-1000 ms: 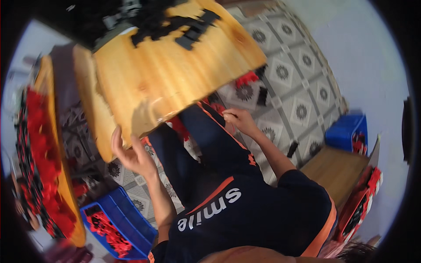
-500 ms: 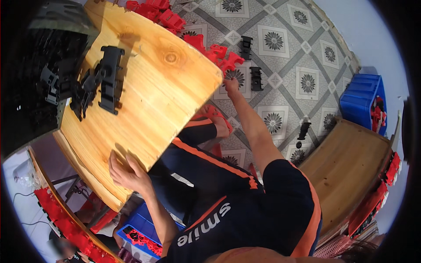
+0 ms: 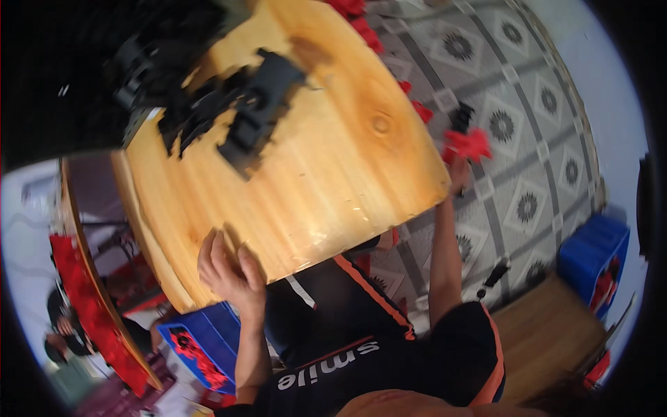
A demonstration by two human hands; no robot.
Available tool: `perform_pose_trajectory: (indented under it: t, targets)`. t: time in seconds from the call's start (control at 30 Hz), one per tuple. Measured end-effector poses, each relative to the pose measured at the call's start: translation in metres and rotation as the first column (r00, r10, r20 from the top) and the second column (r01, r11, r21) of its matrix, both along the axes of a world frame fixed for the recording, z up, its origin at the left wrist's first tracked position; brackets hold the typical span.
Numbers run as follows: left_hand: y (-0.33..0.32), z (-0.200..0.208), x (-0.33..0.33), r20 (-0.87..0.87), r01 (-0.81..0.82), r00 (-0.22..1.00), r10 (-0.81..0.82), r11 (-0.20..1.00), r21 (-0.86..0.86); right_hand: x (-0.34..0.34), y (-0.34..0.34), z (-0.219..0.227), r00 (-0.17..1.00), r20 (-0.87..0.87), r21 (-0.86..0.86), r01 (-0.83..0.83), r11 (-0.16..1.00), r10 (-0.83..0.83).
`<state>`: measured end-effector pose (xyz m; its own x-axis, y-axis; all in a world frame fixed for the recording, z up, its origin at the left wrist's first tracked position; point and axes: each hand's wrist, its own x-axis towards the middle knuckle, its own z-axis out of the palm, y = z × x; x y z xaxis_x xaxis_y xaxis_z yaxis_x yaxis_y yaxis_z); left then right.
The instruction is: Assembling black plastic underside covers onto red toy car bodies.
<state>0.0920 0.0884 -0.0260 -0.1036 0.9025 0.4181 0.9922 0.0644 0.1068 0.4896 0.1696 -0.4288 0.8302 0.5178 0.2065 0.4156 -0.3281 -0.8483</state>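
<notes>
My left hand [image 3: 233, 274] rests on the near left edge of the wooden table [image 3: 326, 201], fingers stretched out, holding nothing. Beyond the table's right edge, my right hand [image 3: 458, 175] is closed on a red plastic part [image 3: 469, 144], raised over the tiled floor; motion blurs both. Past it lies a black plastic part [image 3: 462, 115], partly covered by the red one. On the far left of the tabletop, a long black plastic part [image 3: 262, 115] lies beside a tangle of smaller black pieces [image 3: 208, 108].
A dark heap of black parts [image 3: 160, 55] fills the upper left. More red parts [image 3: 365, 31] lie beyond the table's far edge. Blue bins [image 3: 594, 254] hold red parts, one right and one below left. Another person [image 3: 66, 323] sits at a table with red parts at left.
My right hand has lifted a red part up from the floor beside the table. The whole view has swung, so the table appears turned. My left hand stays on the tabletop.
</notes>
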Motion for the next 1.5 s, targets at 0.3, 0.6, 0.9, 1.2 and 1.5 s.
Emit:
perform_pose_trajectory:
  t: [0.3,0.6,0.9,1.2,1.5]
  targets:
    - [-0.006,0.021,0.047,0.398,0.579,0.627,-0.67,0.742,0.337,-0.054,-0.119,0.434,0.505,-0.411,0.636,-0.438,0.636,0.759]
    - [-0.053,0.053,-0.001,0.93,0.086,-0.162,-0.331,0.934,0.347,-0.184,0.004,0.495,0.341,0.172,0.131,-0.938,0.322,0.924]
    - [-0.075,0.046,-0.074,0.712,0.055,-0.701,-0.049,0.991,0.123,-0.193,0.087,0.436,0.094,0.508,-0.197,-0.955,0.222,0.856]
    - [-0.081,0.054,-0.072,0.802,0.085,-0.59,-0.095,0.98,0.179,-0.277,-0.125,0.521,0.135,0.563,0.016,-0.988,0.153,0.815]
    - [-0.09,0.059,-0.062,0.841,0.116,-0.525,-0.135,0.967,0.227,-0.286,-0.141,0.499,0.082,0.665,-0.092,-0.978,0.19,0.742]
